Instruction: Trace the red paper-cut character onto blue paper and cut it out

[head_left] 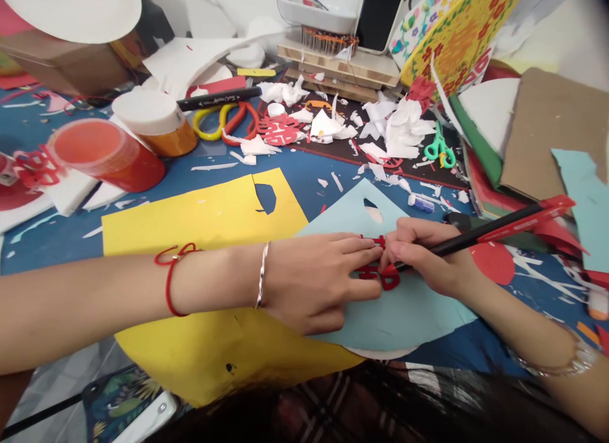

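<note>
My left hand [314,281] lies flat on a pale blue card [404,319], its fingertips pressing on a small red paper cut-out [375,271]. My right hand [419,256] grips a black marker pen [466,246] with red markings, and its tip meets the cut-out. The hands nearly touch, and they hide part of the cut-out. A yellow card [200,221] lies under my left forearm and partly beneath the blue card. My left wrist wears a red string bracelet [171,278] and a silver bangle [261,275].
Beyond the hands lie white paper scraps on a dark mat [380,160], yellow-and-red scissors [221,122], green scissors [440,148], a glue stick [421,204], and red [107,154] and amber [155,122] tape rolls. Coloured card stacks [485,170] and cardboard [547,132] rise at right.
</note>
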A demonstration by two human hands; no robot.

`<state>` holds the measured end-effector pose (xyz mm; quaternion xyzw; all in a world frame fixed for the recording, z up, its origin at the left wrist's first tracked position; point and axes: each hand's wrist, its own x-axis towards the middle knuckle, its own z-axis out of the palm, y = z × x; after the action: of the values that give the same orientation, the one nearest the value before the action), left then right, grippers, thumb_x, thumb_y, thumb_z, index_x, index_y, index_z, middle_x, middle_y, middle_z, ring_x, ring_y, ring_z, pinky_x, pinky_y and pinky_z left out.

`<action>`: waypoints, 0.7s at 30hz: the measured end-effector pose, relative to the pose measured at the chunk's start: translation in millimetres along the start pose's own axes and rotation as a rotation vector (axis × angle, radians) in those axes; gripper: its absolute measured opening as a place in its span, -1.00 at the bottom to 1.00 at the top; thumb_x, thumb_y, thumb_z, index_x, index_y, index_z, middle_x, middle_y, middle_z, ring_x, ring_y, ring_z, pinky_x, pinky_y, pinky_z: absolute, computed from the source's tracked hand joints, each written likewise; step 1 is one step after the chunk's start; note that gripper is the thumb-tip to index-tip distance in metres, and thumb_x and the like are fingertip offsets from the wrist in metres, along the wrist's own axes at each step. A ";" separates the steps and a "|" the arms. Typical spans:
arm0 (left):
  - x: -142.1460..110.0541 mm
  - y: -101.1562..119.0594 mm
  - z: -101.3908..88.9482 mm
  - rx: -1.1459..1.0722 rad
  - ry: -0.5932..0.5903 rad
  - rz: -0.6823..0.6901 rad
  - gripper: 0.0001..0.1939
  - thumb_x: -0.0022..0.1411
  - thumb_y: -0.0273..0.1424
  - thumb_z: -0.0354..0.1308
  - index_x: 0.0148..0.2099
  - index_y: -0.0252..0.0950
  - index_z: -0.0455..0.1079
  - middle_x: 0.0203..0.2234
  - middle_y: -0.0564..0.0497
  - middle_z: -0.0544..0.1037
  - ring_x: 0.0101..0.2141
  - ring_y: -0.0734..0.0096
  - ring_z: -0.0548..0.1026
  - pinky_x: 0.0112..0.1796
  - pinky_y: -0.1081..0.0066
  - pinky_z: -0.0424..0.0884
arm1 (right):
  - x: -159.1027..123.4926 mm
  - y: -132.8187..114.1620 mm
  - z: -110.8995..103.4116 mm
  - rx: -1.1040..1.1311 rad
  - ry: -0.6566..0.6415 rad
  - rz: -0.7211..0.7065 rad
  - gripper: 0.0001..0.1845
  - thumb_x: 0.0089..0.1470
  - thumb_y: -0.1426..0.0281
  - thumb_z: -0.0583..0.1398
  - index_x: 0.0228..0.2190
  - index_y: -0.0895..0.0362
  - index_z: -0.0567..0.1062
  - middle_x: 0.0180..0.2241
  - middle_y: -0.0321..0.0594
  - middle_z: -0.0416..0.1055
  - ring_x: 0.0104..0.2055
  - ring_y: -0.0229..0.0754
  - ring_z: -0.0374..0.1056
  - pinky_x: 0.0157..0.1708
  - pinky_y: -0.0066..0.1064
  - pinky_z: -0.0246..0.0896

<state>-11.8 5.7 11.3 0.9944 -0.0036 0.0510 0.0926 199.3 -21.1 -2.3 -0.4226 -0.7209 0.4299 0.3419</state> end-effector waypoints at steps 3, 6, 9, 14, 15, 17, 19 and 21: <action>-0.8 -5.0 -1.4 -0.013 -0.004 0.025 -0.60 0.13 -0.37 -0.08 -0.02 -0.40 0.33 -0.06 -0.32 0.34 0.02 -0.03 0.26 0.05 0.13 0.18 | 0.1 -2.3 0.3 0.009 -0.007 0.000 -0.71 0.07 0.46 0.10 -0.64 0.11 0.20 -0.65 -0.39 0.26 -0.59 -0.30 0.26 -0.59 -0.44 0.09; -1.5 -10.6 -2.3 -0.020 -0.007 0.057 -0.55 0.14 -0.38 -0.08 0.05 -0.41 0.31 -0.03 -0.32 0.34 0.04 -0.02 0.25 0.06 0.14 0.17 | 0.2 -4.2 -0.2 0.023 -0.003 0.003 -0.71 0.08 0.47 0.10 -0.64 0.11 0.20 -0.66 -0.39 0.28 -0.59 -0.30 0.27 -0.59 -0.44 0.10; -2.0 -13.9 -2.7 -0.030 -0.005 0.071 -0.54 0.14 -0.38 -0.08 0.08 -0.41 0.30 -0.01 -0.32 0.33 0.06 -0.02 0.24 0.07 0.15 0.17 | 0.6 -4.7 -0.6 0.031 0.006 -0.001 -0.71 0.08 0.48 0.10 -0.64 0.11 0.20 -0.66 -0.39 0.27 -0.59 -0.29 0.28 -0.58 -0.44 0.11; -3.0 -14.2 -2.1 -0.052 -0.001 0.077 -0.54 0.15 -0.38 -0.08 0.08 -0.41 0.30 -0.01 -0.32 0.33 0.06 -0.02 0.24 0.08 0.13 0.17 | -0.3 -4.9 -2.0 -0.017 -0.010 -0.013 -0.71 0.08 0.46 0.09 -0.64 0.11 0.21 -0.66 -0.36 0.27 -0.60 -0.29 0.24 -0.60 -0.43 0.08; -3.1 -14.1 -1.9 -0.054 0.000 0.076 -0.54 0.15 -0.39 -0.08 0.08 -0.41 0.30 -0.01 -0.32 0.33 0.06 -0.02 0.24 0.08 0.13 0.17 | -0.9 -5.2 -2.5 -0.035 -0.016 -0.019 -0.71 0.09 0.45 0.09 -0.64 0.11 0.21 -0.66 -0.36 0.26 -0.60 -0.29 0.23 -0.60 -0.43 0.06; -3.2 -13.8 -1.7 -0.057 0.007 0.071 -0.55 0.14 -0.39 -0.08 0.06 -0.41 0.32 0.00 -0.32 0.33 0.06 -0.02 0.24 0.09 0.14 0.16 | -2.3 -6.3 -3.7 -0.071 -0.041 -0.043 -0.71 0.09 0.45 0.08 -0.64 0.11 0.19 -0.66 -0.36 0.25 -0.60 -0.30 0.21 -0.60 -0.44 0.04; -3.0 -13.4 -1.9 -0.057 0.015 0.066 -0.57 0.15 -0.39 -0.07 0.04 -0.41 0.33 0.02 -0.33 0.31 0.07 -0.01 0.24 0.09 0.13 0.16 | -3.3 -7.4 -4.7 -0.093 -0.087 -0.084 -0.70 0.09 0.46 0.08 -0.64 0.11 0.18 -0.65 -0.37 0.23 -0.60 -0.33 0.19 -0.59 -0.46 0.03; -2.4 -12.7 -2.4 -0.050 0.023 0.063 -0.58 0.14 -0.39 -0.07 0.03 -0.42 0.34 0.04 -0.33 0.30 0.07 -0.01 0.25 0.09 0.13 0.17 | -3.3 -8.4 -4.9 -0.113 -0.140 -0.133 -0.70 0.09 0.49 0.07 -0.64 0.12 0.18 -0.65 -0.39 0.21 -0.60 -0.37 0.15 -0.59 -0.48 0.01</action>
<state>-14.3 18.7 11.0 0.9905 -0.0351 0.0654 0.1155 202.2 -24.7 6.8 -0.3616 -0.7924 0.3935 0.2940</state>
